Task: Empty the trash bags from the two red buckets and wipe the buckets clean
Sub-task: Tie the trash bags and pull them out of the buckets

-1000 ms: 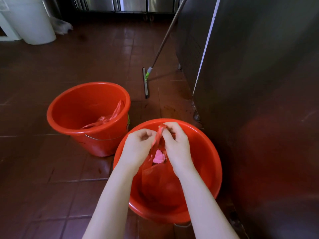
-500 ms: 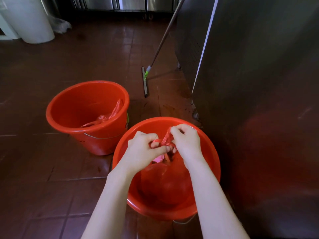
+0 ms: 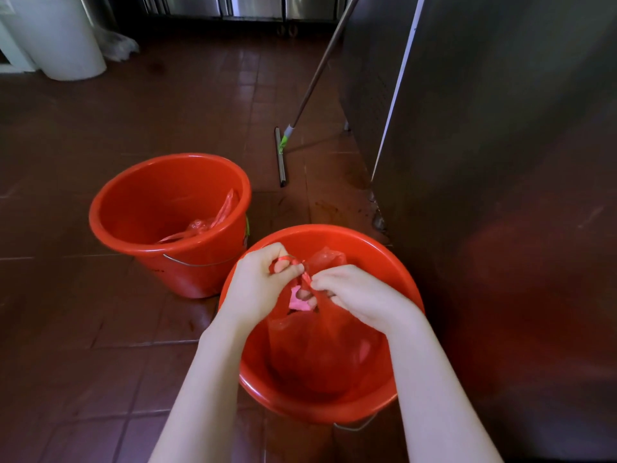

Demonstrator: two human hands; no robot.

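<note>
Dark red-brown floor tiles (image 3: 100,111) fill a dim commercial kitchen, glossy and wet-looking near the foot of a tall stainless steel cabinet (image 3: 500,162) at right. A floor squeegee (image 3: 281,158) stands at upper centre, its handle slanting up toward the cabinet. A white bin (image 3: 63,38) occupies the upper left corner, and steel units (image 3: 253,5) line the top edge.

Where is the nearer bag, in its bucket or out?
Inside: the bag lies below the rim of the near bucket.
</note>
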